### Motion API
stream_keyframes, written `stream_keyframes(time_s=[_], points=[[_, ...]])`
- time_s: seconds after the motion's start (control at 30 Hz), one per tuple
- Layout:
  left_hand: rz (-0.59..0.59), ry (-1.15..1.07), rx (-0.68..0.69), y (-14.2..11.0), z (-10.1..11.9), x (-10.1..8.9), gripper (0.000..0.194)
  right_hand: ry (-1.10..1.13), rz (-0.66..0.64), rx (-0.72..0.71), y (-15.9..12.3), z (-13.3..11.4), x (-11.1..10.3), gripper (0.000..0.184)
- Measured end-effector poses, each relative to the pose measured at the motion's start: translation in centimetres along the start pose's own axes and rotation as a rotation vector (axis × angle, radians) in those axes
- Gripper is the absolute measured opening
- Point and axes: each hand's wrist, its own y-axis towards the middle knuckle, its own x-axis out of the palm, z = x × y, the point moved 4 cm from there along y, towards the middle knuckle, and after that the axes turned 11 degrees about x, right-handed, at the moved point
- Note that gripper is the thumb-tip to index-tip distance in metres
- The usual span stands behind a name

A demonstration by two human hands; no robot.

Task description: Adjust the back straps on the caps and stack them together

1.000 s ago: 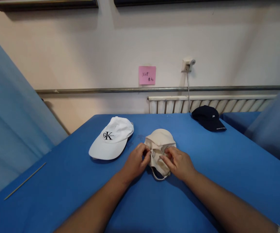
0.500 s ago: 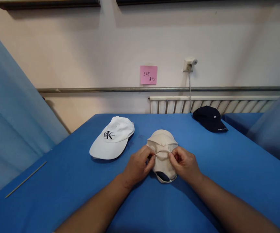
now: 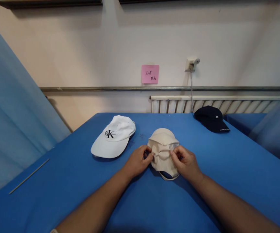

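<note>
A beige baseball cap [image 3: 164, 158] lies crumpled on the blue table, its crown folded and creased and its back opening toward me. At the cap's left side is my left hand [image 3: 137, 161], thumb and fingers curled on the fabric at its edge. My right hand [image 3: 186, 161] pinches the right side of the crown between thumb and index finger. Left of it rests a white cap [image 3: 114, 136] with dark lettering, brim toward me. A dark navy cap [image 3: 210, 118] sits at the far right corner.
The blue table [image 3: 81, 184] reaches the wall and a radiator [image 3: 174, 105]. A thin stick [image 3: 29, 176] lies near the left edge. Blue curtains [image 3: 16, 113] hang on both sides. A pink note [image 3: 150, 74] and a plugged socket [image 3: 190, 65] are on the wall.
My left thumb and index finger have drawn slightly left and parted a little. The raised fold in the beige cap's crown has flattened somewhat. The view has shifted slightly.
</note>
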Motion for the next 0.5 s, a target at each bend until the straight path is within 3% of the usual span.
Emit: stream_keyframes(time_s=[0.13,0.3,0.5], points=[[-0.008,-0.004,-0.100,0.0,-0.7,0.5,0.017,-0.006,-0.029,-0.003,-0.1,0.0,0.4,0.024],[0.008,-0.039,-0.123,0.0,-1.3,0.9,0.010,-0.014,-0.029,-0.012,-0.2,0.0,0.4,0.024],[0.108,-0.095,-0.138,0.0,-0.9,0.7,0.025,-0.016,-0.031,-0.037,-0.1,-0.2,0.4,0.023]])
